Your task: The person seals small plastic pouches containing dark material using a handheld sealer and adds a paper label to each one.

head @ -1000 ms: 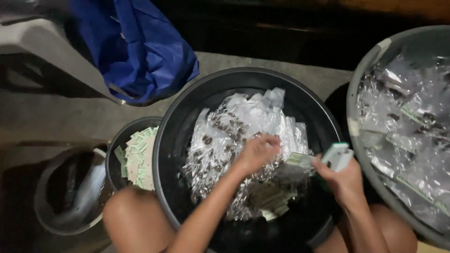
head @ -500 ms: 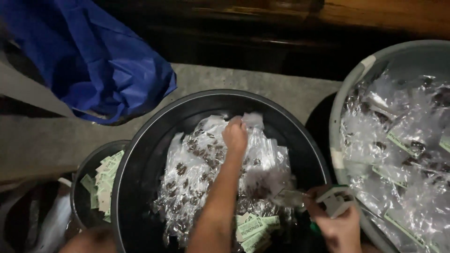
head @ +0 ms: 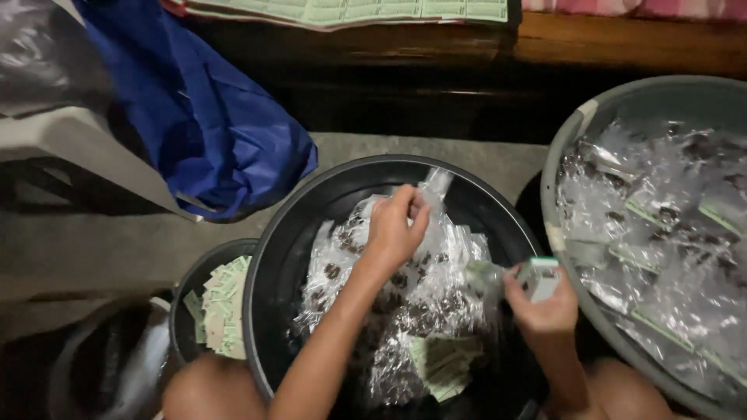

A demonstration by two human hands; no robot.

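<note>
A big black tub [head: 311, 210] in front of me holds several clear plastic packets [head: 436, 288] with dark bits inside. My left hand [head: 395, 229] reaches to the tub's far side and pinches one clear packet [head: 433, 187], lifting its end. My right hand [head: 541, 307] hovers over the tub's right rim, gripping a small white and green stapler-like tool [head: 538, 278] with a packet end against it. Green paper labels [head: 440, 365] lie among the packets near the tub's front.
A grey tub [head: 562, 179] full of sealed packets stands at the right. A small black bucket [head: 191, 284] at the left holds a stack of green labels [head: 222, 307]. A blue bag [head: 210, 117] lies at the back left; a dark wooden bench [head: 467, 70] spans the back.
My left hand has moved from the middle of the tub to its far side and taken hold of a packet. The camera view has tilted upward.
</note>
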